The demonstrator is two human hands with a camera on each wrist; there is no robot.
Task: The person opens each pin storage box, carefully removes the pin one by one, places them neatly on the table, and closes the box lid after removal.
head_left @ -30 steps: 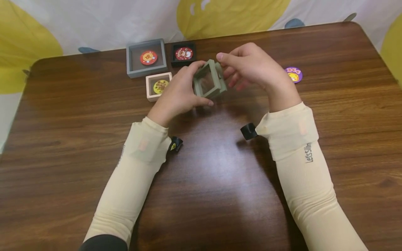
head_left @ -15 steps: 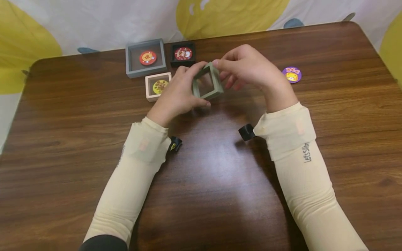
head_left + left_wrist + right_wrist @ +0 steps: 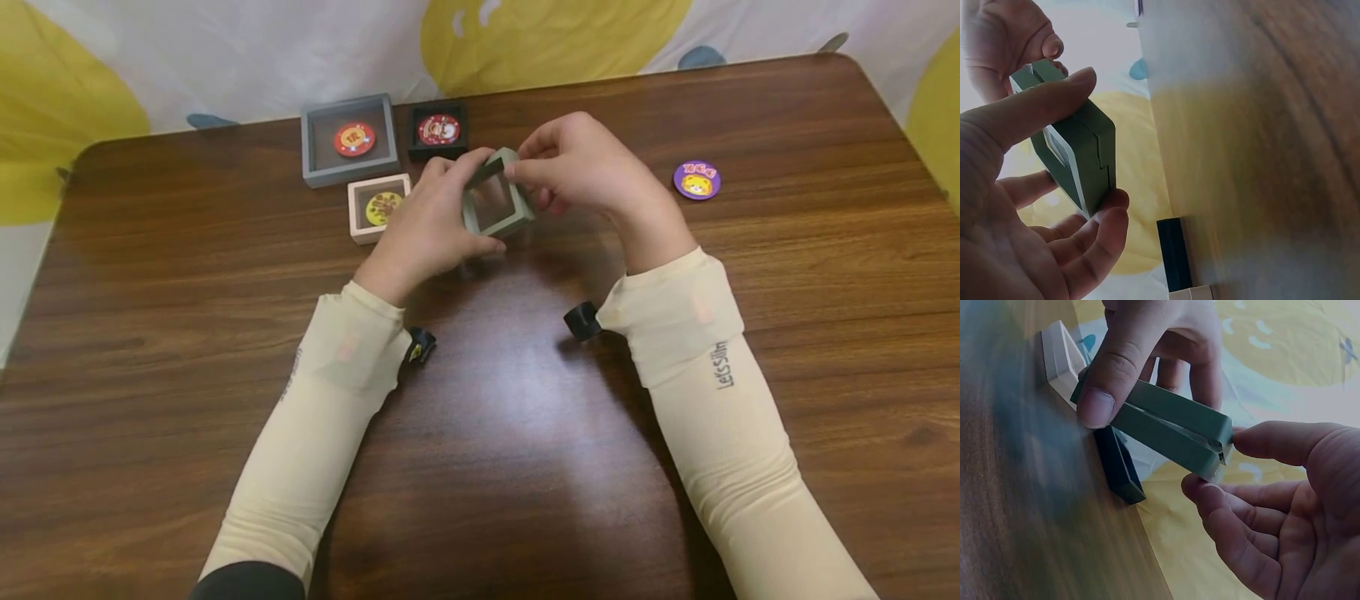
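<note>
Head: gripping a square green frame (image 3: 519,201) above the wood-grain table (image 3: 510,467) with the left hand (image 3: 431,218), pinching its edge with the right hand (image 3: 588,172). Left wrist: showing thick, smooth-looking sides, stepped seam. Right wrist: showing a thin gap between layers.

Clock centred on green frame (image 3: 493,202), head view. 6 o'clock: passable desk (image 3: 495,467) between left sleeve (image 3: 322,417) and right sleeve (image 3: 705,417), pinched by black wrist pieces (image 3: 582,321). 9: left hand (image 3: 435,218), pale frame (image 3: 355,212) beyond. 10: grey frame (image 3: 352,174). 11: black frame (image 3: 437,152). 12: narrow desk strip, then cloth (image 3: 517,50). 2: right hand (image 3: 588,175). 3: purple disc (image 3: 697,180).
</note>
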